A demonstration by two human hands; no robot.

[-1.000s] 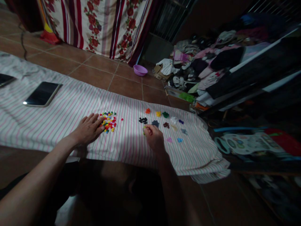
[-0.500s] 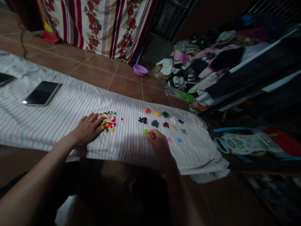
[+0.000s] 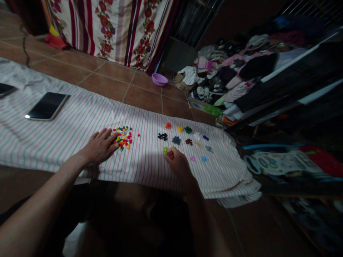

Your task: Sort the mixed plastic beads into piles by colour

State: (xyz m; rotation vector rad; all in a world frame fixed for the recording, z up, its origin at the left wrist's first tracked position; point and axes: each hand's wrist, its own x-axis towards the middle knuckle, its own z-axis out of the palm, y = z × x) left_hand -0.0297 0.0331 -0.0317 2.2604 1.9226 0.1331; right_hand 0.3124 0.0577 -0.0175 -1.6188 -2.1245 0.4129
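Observation:
On a pink-striped cloth (image 3: 80,117) spread over the floor lies a mixed pile of small coloured pieces (image 3: 123,137). My left hand (image 3: 100,146) rests flat and open beside that pile, its fingertips touching the pile's left edge. My right hand (image 3: 178,163) is curled closed, its fingertips at a small light green cluster (image 3: 165,150). Beyond it lie sorted little groups: black (image 3: 162,136), grey-blue (image 3: 176,140), orange (image 3: 168,125), yellow (image 3: 180,129), green (image 3: 188,130), and several more to the right.
A dark phone (image 3: 47,106) lies on the cloth at the left, another device (image 3: 5,89) at the far left edge. A purple bowl (image 3: 159,79) sits on the tiled floor. Heaped clothes (image 3: 235,71) and a toy (image 3: 276,162) crowd the right.
My right hand drew back from the light green cluster, uncovering it, then shifted slightly left again to its edge. My left hand has stayed put.

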